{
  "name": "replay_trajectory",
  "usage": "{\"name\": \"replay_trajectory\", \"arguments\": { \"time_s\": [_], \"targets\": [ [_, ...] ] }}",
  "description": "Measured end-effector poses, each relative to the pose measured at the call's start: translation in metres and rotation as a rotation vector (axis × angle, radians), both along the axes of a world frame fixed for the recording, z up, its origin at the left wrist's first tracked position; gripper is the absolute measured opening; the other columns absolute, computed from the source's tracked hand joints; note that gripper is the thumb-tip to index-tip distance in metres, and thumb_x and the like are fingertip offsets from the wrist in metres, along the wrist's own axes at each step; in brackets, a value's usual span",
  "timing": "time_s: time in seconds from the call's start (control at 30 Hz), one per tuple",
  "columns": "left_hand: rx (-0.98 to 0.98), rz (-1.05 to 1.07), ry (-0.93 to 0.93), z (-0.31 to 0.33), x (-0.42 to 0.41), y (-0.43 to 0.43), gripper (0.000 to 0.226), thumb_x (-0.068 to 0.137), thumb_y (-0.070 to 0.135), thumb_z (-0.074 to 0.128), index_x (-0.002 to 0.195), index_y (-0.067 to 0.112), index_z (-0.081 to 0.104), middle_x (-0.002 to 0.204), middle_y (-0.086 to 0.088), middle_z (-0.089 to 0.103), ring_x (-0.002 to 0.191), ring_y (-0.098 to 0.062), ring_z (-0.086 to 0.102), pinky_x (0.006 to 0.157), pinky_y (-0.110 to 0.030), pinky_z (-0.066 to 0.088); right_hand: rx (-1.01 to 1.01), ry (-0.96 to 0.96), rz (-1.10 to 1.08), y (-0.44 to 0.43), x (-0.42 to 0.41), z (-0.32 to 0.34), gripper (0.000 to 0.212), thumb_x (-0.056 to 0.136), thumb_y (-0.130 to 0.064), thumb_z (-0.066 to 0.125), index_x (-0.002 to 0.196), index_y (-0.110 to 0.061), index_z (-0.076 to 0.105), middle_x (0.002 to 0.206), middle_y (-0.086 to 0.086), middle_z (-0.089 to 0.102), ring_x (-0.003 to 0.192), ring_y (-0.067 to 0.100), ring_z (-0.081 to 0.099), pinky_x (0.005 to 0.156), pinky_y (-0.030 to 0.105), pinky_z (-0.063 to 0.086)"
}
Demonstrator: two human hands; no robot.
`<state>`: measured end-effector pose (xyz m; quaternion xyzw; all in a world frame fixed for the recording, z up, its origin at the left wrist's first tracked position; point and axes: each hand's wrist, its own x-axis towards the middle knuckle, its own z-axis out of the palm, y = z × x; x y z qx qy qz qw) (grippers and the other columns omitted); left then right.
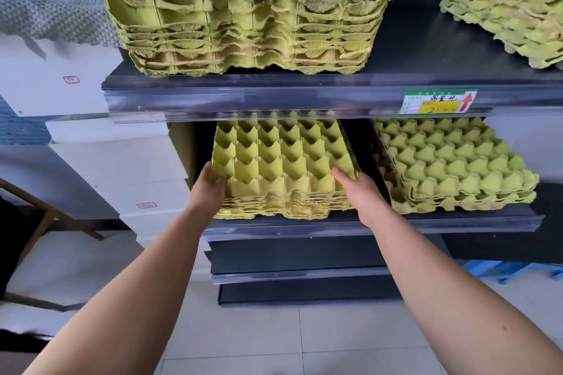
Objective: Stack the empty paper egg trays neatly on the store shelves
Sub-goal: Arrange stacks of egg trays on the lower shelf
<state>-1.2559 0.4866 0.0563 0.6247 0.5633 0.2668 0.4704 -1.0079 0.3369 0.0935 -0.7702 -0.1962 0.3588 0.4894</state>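
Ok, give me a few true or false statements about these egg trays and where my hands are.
1. The left hand and right hand both hold the left stack on the middle shelf. True.
2. The neighbouring stack sits square to the shelf edge. False: the right stack lies turned at an angle.
3. A label with a red arrow is on the upper shelf front edge. True.
4. The upper shelf holds no trays. False: a tall stack and a second stack stand on it.
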Motion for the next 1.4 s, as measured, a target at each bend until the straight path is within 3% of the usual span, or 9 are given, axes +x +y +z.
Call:
{"name": "replay_trajectory", "arguments": {
  "time_s": [0.13,0.53,0.73,0.9,1.03,1.13,1.27,1.33,1.4],
  "targets": [
    [-0.047,0.069,-0.199,0.0,-0.001,-0.004,0.046,0.096,0.023,0.049,0.142,0.022,0.046,0.126,-0.001,0.064,0.114,-0.02,0.06,0.104,-0.039,0.045,0.007,0.008,0.006,0.006,0.006,-0.002,0.083,0.087,-0.054,0.058,0.151,-0.014,0.021,0.155,0.004,0.027,0.138,0.025,0.032,0.108,0.04,0.03],
    [0.0,0.164,-0.502,0.037,0.02,-0.034,0.039,0.102,0.014,0.046,0.14,0.023,0.043,0.114,-0.002,0.062,0.1,-0.017,0.06,0.094,-0.036,0.05,0.185,0.061,-0.064,0.004,0.037,0.012,0.092,0.048,-0.07,0.079,0.128,-0.03,0.055,0.128,-0.01,0.058,0.116,0.018,0.056,0.103,0.047,0.041],
    [-0.001,0.128,-0.389,0.021,0.038,-0.059,0.044,0.101,0.018,0.049,0.144,0.021,0.041,0.13,0.001,0.059,0.114,-0.014,0.058,0.1,-0.03,0.045,0.156,0.078,-0.052,-0.024,0.053,0.006,0.029,0.073,-0.048,0.076,0.089,-0.034,0.057,0.117,-0.012,0.06,0.115,0.014,0.053,0.106,0.039,0.036],
    [-0.032,0.118,-0.232,0.007,0.04,-0.054,0.047,0.101,0.026,0.046,0.147,0.029,0.035,0.139,0.0,0.053,0.123,-0.019,0.053,0.11,-0.042,0.04,0.003,-0.01,0.062,-0.026,0.057,-0.017,0.094,0.055,-0.08,0.063,0.133,-0.029,0.049,0.137,-0.008,0.049,0.123,0.019,0.047,0.107,0.044,0.038],
    [-0.071,0.145,-0.152,0.004,0.043,-0.058,0.045,0.103,0.027,0.041,0.147,0.026,0.034,0.132,-0.002,0.056,0.119,-0.029,0.054,0.101,-0.039,0.044,-0.023,-0.056,0.087,-0.023,0.057,-0.023,0.069,0.08,-0.064,0.059,0.134,-0.022,0.049,0.136,-0.002,0.052,0.119,0.022,0.05,0.104,0.044,0.042],
    [-0.123,0.16,-0.143,0.002,0.047,-0.061,0.043,0.103,0.032,0.039,0.145,0.026,0.037,0.13,-0.005,0.058,0.121,-0.039,0.052,0.101,-0.05,0.044,-0.022,-0.025,0.092,-0.02,0.061,-0.028,0.078,0.082,-0.063,0.059,0.144,-0.021,0.038,0.147,0.0,0.039,0.129,0.024,0.043,0.107,0.048,0.039],
    [-0.21,0.209,-0.155,-0.003,0.049,-0.057,0.048,0.102,0.036,0.041,0.147,0.02,0.035,0.136,0.0,0.049,0.116,-0.023,0.052,0.09,-0.044,0.055,0.054,0.153,0.096,-0.016,0.066,-0.035,0.08,0.078,-0.06,0.065,0.143,-0.022,0.039,0.148,-0.003,0.039,0.131,0.022,0.04,0.106,0.046,0.036],
    [-0.214,0.233,-0.2,-0.003,0.053,-0.058,0.029,0.101,0.027,0.043,0.124,0.012,0.053,0.118,-0.004,0.055,0.1,-0.018,0.057,0.074,-0.034,0.059,0.082,0.19,0.096,-0.014,0.067,-0.037,0.073,0.075,-0.058,0.069,0.136,-0.024,0.047,0.138,-0.004,0.05,0.124,0.02,0.047,0.101,0.043,0.039],
    [-0.218,0.286,-0.281,0.001,0.057,-0.061,0.017,0.099,0.023,0.043,0.095,0.015,0.057,0.107,-0.007,0.057,0.095,-0.022,0.058,0.081,-0.039,0.057,0.093,0.162,0.096,-0.013,0.07,-0.04,0.091,0.06,-0.067,0.07,0.136,-0.024,0.046,0.135,-0.005,0.054,0.123,0.02,0.049,0.104,0.046,0.038]
  ]
}}
